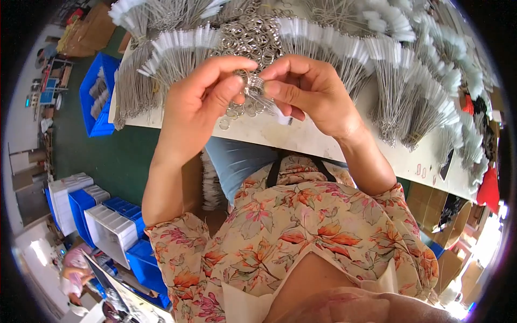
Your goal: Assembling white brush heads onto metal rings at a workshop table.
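Work in hand: the left hand [202,94] and right hand [307,86] pinch a small metal ring [253,82] with thin brushes [264,102] on it, above the table [301,137] edge.
Progress: judged mid-run; loose rings [250,35] remain, many brush bundles [398,86] lie around.
Count: one ring held; rings and brushes too many to count.

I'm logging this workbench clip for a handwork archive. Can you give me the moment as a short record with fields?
Left hand: left hand pinches a small metal ring with thumb and forefinger
Right hand: right hand pinches the same ring from the other side
Below the ring: thin wire brush stems hang from it
Behind the hands: pile of metal rings
Around: bundles of white-tipped wire brushes on the white table
Floor, left: blue bins
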A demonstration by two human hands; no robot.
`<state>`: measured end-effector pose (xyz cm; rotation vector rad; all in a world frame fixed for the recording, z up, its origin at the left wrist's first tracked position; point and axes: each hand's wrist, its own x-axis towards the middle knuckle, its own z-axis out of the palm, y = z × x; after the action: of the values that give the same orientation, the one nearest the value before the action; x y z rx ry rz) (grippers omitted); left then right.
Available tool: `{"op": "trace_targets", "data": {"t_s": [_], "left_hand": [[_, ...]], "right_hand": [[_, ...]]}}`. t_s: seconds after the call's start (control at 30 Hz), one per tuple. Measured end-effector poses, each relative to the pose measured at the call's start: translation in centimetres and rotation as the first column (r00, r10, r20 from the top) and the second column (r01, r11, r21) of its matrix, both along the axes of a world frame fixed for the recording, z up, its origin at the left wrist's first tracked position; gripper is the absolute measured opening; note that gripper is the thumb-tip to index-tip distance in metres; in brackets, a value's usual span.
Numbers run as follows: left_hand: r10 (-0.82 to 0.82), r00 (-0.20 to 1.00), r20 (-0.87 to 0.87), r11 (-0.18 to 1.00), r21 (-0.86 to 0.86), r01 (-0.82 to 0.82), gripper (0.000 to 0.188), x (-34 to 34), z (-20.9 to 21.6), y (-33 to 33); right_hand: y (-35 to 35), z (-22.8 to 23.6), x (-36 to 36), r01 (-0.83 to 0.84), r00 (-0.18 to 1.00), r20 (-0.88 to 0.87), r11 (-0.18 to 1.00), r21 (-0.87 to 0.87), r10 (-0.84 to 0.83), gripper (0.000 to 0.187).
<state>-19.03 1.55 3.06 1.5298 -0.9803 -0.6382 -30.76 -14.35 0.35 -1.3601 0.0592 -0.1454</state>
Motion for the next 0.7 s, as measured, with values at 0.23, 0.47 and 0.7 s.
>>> {"op": "trace_targets", "data": {"t_s": [0.23,0.47,0.7], "left_hand": [[0.143,0.989,0.036,0.915,-0.386,-0.118,0.016,0.6,-2.3,1.5],[0.193,0.911,-0.365,0.810,-0.464,-0.358,0.014,0.3,-1.9,4.9],[0.581,0.797,-0.164,0.774,-0.191,-0.603,0.016,1.5,-3.3,15.7]], "right_hand": [[3.5,-0.1,1.5,0.011,0.982,0.187,1.000,0.019,-0.015,0.009],[7.2,-3.3,5.1,0.203,0.934,0.338,0.951,-0.235,-0.116,0.013],[7.6,-10.4,3.6,0.046,0.975,0.197,0.772,-0.634,0.104,0.012]]}}
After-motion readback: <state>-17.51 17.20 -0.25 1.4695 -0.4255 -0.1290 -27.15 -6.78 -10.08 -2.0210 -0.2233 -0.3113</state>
